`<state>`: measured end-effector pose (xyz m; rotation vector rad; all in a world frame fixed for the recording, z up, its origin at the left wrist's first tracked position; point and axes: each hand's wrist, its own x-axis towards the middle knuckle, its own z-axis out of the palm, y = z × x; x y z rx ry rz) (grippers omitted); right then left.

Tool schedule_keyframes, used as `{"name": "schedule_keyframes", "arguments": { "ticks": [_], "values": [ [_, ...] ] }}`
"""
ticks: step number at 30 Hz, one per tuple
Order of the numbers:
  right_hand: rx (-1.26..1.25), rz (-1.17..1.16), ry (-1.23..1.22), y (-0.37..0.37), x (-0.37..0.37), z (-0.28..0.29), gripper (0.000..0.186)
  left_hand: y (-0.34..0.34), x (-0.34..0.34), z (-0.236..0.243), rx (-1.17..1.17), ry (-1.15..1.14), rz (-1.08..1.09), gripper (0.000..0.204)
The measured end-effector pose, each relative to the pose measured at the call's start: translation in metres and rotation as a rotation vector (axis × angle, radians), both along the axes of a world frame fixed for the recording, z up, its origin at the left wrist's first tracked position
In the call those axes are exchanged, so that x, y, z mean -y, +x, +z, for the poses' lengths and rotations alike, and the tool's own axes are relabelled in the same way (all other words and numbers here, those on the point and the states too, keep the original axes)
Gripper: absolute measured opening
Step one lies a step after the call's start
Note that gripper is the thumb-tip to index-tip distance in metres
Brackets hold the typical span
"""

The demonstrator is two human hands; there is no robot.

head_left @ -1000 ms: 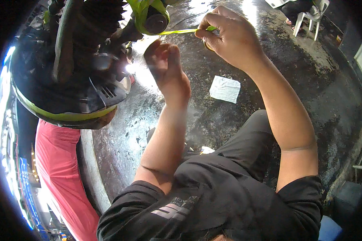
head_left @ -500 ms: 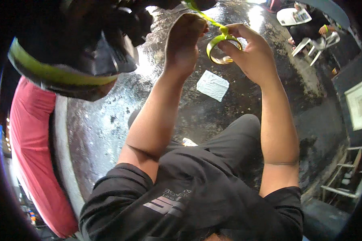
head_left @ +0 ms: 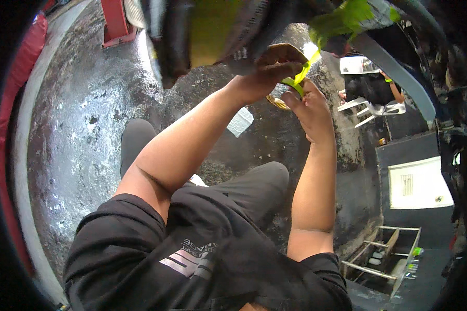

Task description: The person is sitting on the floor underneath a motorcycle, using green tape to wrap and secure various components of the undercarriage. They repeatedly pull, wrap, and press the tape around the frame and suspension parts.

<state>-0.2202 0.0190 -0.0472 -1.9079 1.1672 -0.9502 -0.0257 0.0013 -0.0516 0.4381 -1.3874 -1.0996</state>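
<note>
Just turned to the right, under a big blurry part [head_left: 213, 39]. Brought left hand [head_left: 275, 68] close to right hand [head_left: 312, 111], so likely working with both together. Can spot a likely bottle [head_left: 411, 269] low on the right, but cannot tell its filling. Pinching yellow roll [head_left: 278, 103] with right fingers [head_left: 297, 106], out in front. Pinching strip [head_left: 302, 72], just above roll, with left fingers [head_left: 291, 67]

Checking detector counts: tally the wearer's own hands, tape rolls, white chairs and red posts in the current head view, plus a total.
Wearer's hands: 2 (left hand, right hand)
Yellow-green tape roll: 1
White chair: 1
Red post: 1
Total: 5
</note>
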Motion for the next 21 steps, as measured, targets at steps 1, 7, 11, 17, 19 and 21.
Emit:
{"name": "schedule_keyframes", "arguments": {
  "ticks": [1, 7, 11, 17, 19, 21],
  "values": [
    [0.066, -0.056, -0.054, -0.002, 0.001, -0.002, 0.049, -0.001, 0.002, -0.002, 0.025, -0.056, 0.040, 0.022],
    [0.205, -0.224, -0.442, 0.017, -0.012, 0.040, 0.031, -0.010, 0.018, -0.010, 0.044, -0.180, 0.213, 0.019],
    [0.102, -0.310, -0.515, 0.035, -0.016, 0.056, 0.017, -0.012, 0.019, -0.005, 0.029, -0.193, 0.157, 0.017],
    [0.085, -0.361, -0.462, 0.030, -0.016, 0.063, 0.015, -0.011, 0.017, -0.002, 0.095, -0.299, 0.214, 0.018],
    [0.082, -0.367, -0.386, 0.028, -0.021, 0.069, 0.016, -0.013, 0.024, -0.006, 0.046, -0.301, 0.202, 0.019],
    [0.092, -0.318, -0.353, 0.027, -0.018, 0.071, 0.016, -0.016, 0.031, -0.010, -0.017, -0.271, 0.165, 0.021]
  ]
}}
